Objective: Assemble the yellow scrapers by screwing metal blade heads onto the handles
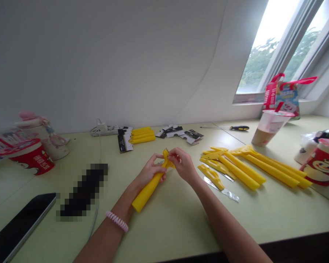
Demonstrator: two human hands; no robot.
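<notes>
My left hand [150, 170] grips a yellow plastic tube [148, 191], whose lower end sticks out toward me. My right hand [182, 164] pinches a flat yellow piece [166, 157] at the tube's upper end, and my fingers partly hide the join. To the right lies a pile of similar yellow tubes [252, 168], with flat yellow pieces [212, 177] at its near side. Silver strips [220, 189] lie beside these. A pink coiled band [117, 221] circles my left wrist.
Farther back lie short yellow tubes [142, 135], black-and-white cards [179, 134] and a screwdriver [230, 128]. A plastic drink cup [267, 128] and red cups [30, 157] stand around the desk. A dark tablet [19, 226] lies at lower left.
</notes>
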